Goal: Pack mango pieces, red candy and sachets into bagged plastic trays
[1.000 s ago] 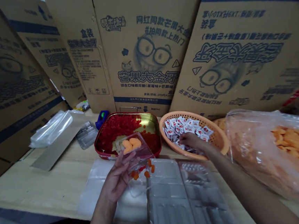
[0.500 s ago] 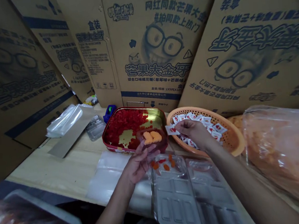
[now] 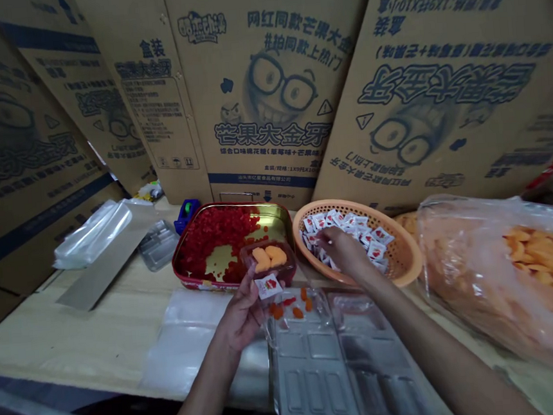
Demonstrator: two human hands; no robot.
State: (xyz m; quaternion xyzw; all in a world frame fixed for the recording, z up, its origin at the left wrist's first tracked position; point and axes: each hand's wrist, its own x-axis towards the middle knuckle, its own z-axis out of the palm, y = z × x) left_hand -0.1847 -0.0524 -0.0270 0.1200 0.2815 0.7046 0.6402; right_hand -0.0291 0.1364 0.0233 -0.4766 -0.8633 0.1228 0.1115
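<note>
My left hand (image 3: 241,314) grips a clear plastic tray (image 3: 289,276) by its left side. Orange candy pieces (image 3: 268,258) lie in its far end, and a small white sachet with a red print (image 3: 268,285) sits nearer my fingers. Behind it is a red tin (image 3: 186,280) of loose red bits. My right hand (image 3: 342,250) is in the orange basket (image 3: 410,267), fingertips pinched together among several white sachets (image 3: 375,248); what they hold is unclear. Below lie clear compartment trays (image 3: 316,385), with small orange and red pieces (image 3: 298,312) near their far end.
Printed cardboard boxes (image 3: 266,92) wall in the table's back. At right stands a clear bag of orange candies (image 3: 543,261). A cardboard strip (image 3: 102,261), clear plastic bags (image 3: 90,233), a blue tape dispenser (image 3: 187,215) and flat plastic film (image 3: 181,338) lie to the left.
The sachet my right hand held is now at the tray in my left hand. My right hand is back in the basket among the sachets. The view has shifted slightly right.
</note>
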